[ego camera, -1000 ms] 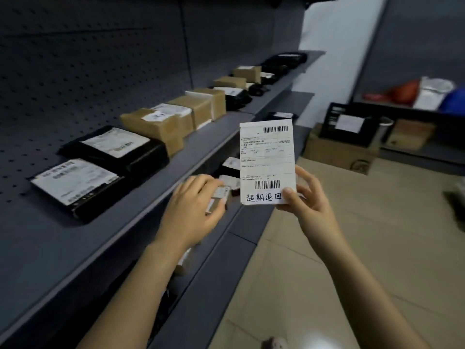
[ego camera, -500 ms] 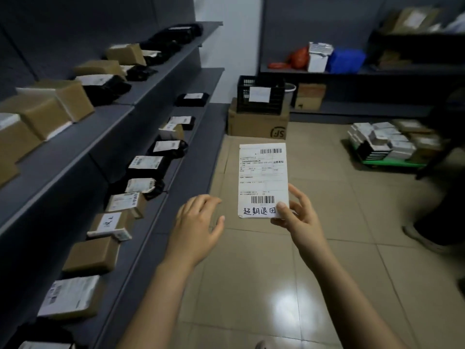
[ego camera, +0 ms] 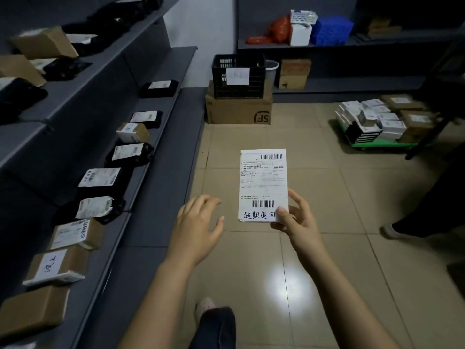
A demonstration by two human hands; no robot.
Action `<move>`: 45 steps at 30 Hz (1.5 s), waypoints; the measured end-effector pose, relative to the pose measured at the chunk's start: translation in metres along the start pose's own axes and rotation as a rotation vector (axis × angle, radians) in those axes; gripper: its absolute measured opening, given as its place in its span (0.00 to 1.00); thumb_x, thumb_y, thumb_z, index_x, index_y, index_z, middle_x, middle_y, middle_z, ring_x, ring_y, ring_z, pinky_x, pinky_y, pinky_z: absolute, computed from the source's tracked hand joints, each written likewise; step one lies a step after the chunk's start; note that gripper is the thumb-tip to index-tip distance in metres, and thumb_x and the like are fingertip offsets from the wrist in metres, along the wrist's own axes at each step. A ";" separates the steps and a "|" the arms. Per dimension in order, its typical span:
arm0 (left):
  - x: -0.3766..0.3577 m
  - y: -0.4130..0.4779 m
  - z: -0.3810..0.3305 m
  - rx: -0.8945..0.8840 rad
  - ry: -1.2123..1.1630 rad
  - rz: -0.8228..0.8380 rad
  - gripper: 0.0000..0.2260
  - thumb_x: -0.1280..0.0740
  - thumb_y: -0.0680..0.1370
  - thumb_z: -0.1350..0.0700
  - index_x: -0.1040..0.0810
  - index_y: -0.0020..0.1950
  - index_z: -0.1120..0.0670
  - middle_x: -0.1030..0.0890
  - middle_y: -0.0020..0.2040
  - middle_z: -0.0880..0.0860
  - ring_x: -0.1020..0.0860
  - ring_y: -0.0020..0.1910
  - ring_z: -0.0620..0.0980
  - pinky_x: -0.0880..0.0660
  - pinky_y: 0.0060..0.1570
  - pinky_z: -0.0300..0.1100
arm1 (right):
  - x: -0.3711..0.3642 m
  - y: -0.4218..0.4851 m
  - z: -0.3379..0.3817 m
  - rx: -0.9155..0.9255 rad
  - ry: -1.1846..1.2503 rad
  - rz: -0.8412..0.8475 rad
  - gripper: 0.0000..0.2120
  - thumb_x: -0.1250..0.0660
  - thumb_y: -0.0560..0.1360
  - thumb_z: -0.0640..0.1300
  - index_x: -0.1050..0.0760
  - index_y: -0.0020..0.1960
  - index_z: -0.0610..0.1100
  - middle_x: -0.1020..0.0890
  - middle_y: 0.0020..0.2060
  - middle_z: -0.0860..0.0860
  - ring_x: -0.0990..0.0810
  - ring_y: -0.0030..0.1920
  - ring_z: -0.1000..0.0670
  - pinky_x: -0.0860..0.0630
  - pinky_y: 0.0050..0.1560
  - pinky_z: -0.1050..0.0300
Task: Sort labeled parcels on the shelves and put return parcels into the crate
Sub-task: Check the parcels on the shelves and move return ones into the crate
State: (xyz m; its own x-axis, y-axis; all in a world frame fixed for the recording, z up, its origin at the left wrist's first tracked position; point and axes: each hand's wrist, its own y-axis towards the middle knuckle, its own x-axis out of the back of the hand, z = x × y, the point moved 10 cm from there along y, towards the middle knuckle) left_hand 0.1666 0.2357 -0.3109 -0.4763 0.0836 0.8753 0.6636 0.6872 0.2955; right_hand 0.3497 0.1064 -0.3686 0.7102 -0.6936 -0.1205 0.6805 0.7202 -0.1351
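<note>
Shiny tan floor tiles (ego camera: 327, 260) are spreading out under me, and grey shelves (ego camera: 161, 152) are running along the left side of the room.

I am holding a flat white parcel (ego camera: 263, 182) up over the floor, near the middle, with its label facing me. Black bar codes and some hand-written black marks are showing on it. My right hand (ego camera: 297, 222) is pinching its near right corner, with the thumb on the front and the fingers behind. My left hand (ego camera: 196, 227) is hanging just left of the parcel without touching it. Its fingers are loose and are holding nothing.

Black bag parcels (ego camera: 128, 153) and brown box parcels (ego camera: 75, 234) are lying in a row on the low shelf to my left, and each is showing a white label. More are lying on the shelf above.

Far ahead, well apart from my parcel, a black crate (ego camera: 256, 81) is sitting on top of a brown cardboard box (ego camera: 236, 112). A white sheet (ego camera: 237, 76) is hanging on the crate's front.

Far to the right, a green cart (ego camera: 377, 143) is standing on the floor, piled with white and brown packs. A blue box (ego camera: 332, 31) and a red bag (ego camera: 276, 31) are sitting on the far back shelf. Someone's shoe (ego camera: 392, 231) is showing at the right edge. My own dark trouser leg (ego camera: 216, 328) is showing at the near edge.
</note>
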 end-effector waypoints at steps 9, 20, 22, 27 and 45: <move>-0.023 0.169 0.052 -0.073 -0.039 -0.045 0.14 0.36 0.75 0.51 0.23 0.58 0.53 0.23 0.56 0.49 0.27 0.56 0.50 0.32 0.58 0.47 | -0.043 0.159 0.018 0.035 -0.020 -0.038 0.20 0.36 0.79 0.38 0.32 0.69 0.53 0.19 0.56 0.45 0.17 0.50 0.49 0.20 0.46 0.57; -0.032 0.409 0.124 -0.155 -0.043 -0.030 0.15 0.37 0.75 0.50 0.23 0.59 0.54 0.23 0.56 0.50 0.28 0.57 0.50 0.33 0.58 0.47 | -0.115 0.377 0.061 0.042 -0.009 -0.091 0.21 0.36 0.79 0.39 0.33 0.70 0.51 0.20 0.57 0.44 0.17 0.51 0.48 0.21 0.45 0.59; -0.039 0.440 0.133 -0.155 -0.053 -0.034 0.15 0.37 0.75 0.50 0.23 0.59 0.54 0.23 0.56 0.49 0.28 0.57 0.50 0.32 0.58 0.47 | -0.121 0.411 0.065 0.044 -0.017 -0.095 0.21 0.35 0.79 0.39 0.33 0.70 0.51 0.20 0.57 0.44 0.17 0.51 0.48 0.21 0.45 0.59; -0.067 0.524 0.152 -0.162 -0.049 -0.036 0.15 0.37 0.75 0.50 0.23 0.60 0.54 0.23 0.56 0.49 0.29 0.57 0.49 0.33 0.58 0.46 | -0.129 0.504 0.075 0.054 -0.036 -0.075 0.21 0.35 0.79 0.39 0.33 0.69 0.53 0.19 0.56 0.46 0.17 0.50 0.49 0.21 0.45 0.60; -0.159 0.854 0.181 -0.011 -0.025 -0.124 0.14 0.30 0.76 0.55 0.23 0.60 0.54 0.23 0.57 0.50 0.28 0.58 0.50 0.31 0.59 0.50 | -0.121 0.877 0.139 0.061 -0.067 0.055 0.20 0.36 0.79 0.37 0.32 0.68 0.51 0.19 0.56 0.44 0.17 0.50 0.49 0.21 0.43 0.61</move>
State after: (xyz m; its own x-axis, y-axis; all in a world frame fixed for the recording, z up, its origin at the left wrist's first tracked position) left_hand 0.7044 0.9398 -0.2666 -0.5688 0.0165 0.8223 0.6054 0.6852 0.4050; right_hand 0.8857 0.8244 -0.3357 0.7556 -0.6523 -0.0598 0.6487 0.7578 -0.0702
